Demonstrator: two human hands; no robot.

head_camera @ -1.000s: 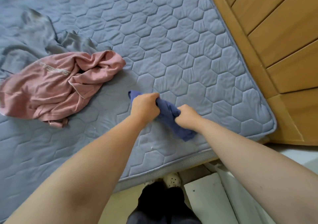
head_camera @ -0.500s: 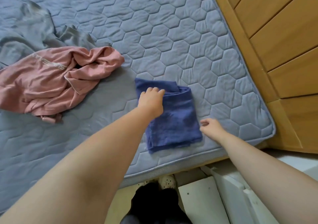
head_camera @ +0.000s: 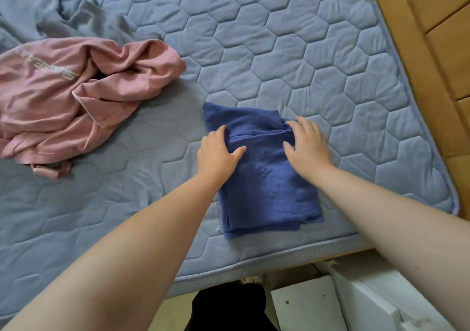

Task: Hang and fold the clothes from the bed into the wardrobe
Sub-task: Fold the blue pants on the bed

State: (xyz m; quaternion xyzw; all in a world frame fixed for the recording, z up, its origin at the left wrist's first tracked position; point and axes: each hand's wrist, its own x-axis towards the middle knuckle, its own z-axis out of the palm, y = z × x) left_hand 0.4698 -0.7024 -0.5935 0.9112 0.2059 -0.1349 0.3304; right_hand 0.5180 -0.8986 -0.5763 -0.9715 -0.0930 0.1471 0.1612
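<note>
Now right hand (head_camera: 309,143) has joined left hand (head_camera: 216,152), both flat on blue cloth (head_camera: 267,190).

- Blue garment (head_camera: 267,190) is lying folded into a flat rectangle by the bed (head_camera: 279,50)'s near edge.
- Pink garment (head_camera: 50,101) is lying crumpled well to its left, overlapping a rumpled grey garment (head_camera: 101,22).

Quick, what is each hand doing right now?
Left hand: open, flat on the blue garment.
Right hand: open, flat on the same garment.
</note>
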